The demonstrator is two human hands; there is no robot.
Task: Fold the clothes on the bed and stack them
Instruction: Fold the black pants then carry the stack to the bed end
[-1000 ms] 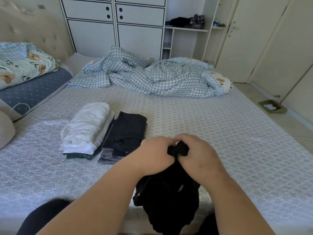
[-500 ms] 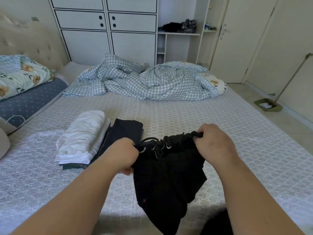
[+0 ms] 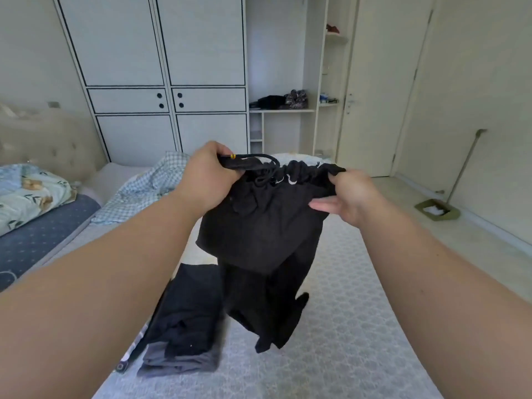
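Both hands have risen since half a second ago, lifting the black shorts (image 3: 259, 226) well clear of the bed (image 3: 345, 326) to chest height, and the view has tipped up toward the white wardrobe (image 3: 161, 82). Under the hanging legs, the bed's patterned cover stretches away to a checked blanket (image 3: 149, 185) and a floral pillow (image 3: 31, 194) at the left. A folded dark pile (image 3: 184, 321) lies on the bed just left of the dangling shorts — a grey layer shows at its near edge. The left hand (image 3: 207, 177) is clenched on one end of the gathered waistband, its fingers wrapped over the drawstring; the right hand (image 3: 351, 194) pinches the other end — some fingers (image 3: 322, 204) spread against the fabric below.
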